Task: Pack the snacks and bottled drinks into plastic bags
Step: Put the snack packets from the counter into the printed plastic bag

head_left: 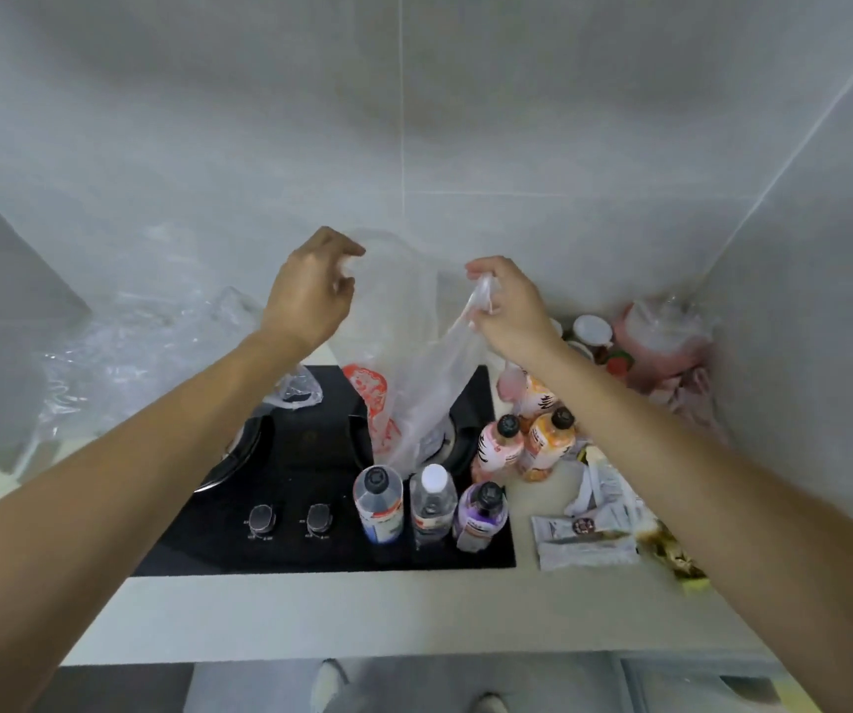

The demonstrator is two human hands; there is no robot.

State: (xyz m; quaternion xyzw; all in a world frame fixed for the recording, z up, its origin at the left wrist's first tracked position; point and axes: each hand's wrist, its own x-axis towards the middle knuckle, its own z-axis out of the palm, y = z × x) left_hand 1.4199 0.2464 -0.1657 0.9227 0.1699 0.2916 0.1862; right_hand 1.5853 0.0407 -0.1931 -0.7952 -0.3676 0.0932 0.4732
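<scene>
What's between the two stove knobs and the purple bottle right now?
In the head view, two clear bottles stand between the knobs and the purple bottle: a black-capped one, then a white-capped one.

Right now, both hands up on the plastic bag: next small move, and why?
Probably pull the hands apart to open the bag's mouth. The right hand pinches a bunched edge of the clear bag, the left hand holds the other side, and the bag hangs narrow over the stove. The bottles stand unpacked below it.
</scene>
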